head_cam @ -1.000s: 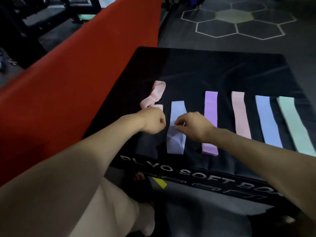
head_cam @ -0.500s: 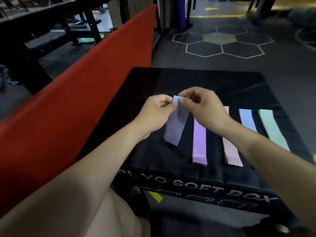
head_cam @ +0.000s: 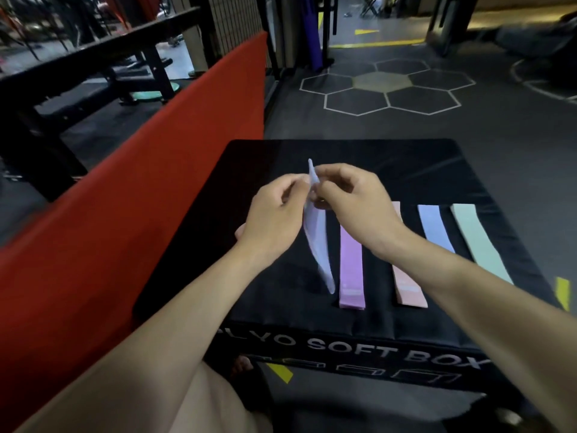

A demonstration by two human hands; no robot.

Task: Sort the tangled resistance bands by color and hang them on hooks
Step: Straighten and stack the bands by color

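Pale blue resistance band [head_cam: 317,242] hangs above the black plyo soft box [head_cam: 415,170], pinched at its top end by left hand [head_cam: 274,214] and right hand [head_cam: 356,201]. Purple band [head_cam: 351,273], pink band [head_cam: 406,285], blue band [head_cam: 435,229] and mint band [head_cam: 477,242] lie flat in parallel toward the right edge; the box's far half is bare.

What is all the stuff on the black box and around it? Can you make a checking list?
Surface: black plyo soft box, top dark and smooth.
Job's things: pale blue band held up over the box, hanging down; purple band, pink band, second blue band and mint band lie flat side by side, apart.
Clutter: nothing seen.
Grippers: left hand and right hand both pinch the pale blue band's top end.
Cables: nothing seen.
Surroundings: red pad left of the box; hexagon floor markings beyond; black bench frame far left. No hooks in view.
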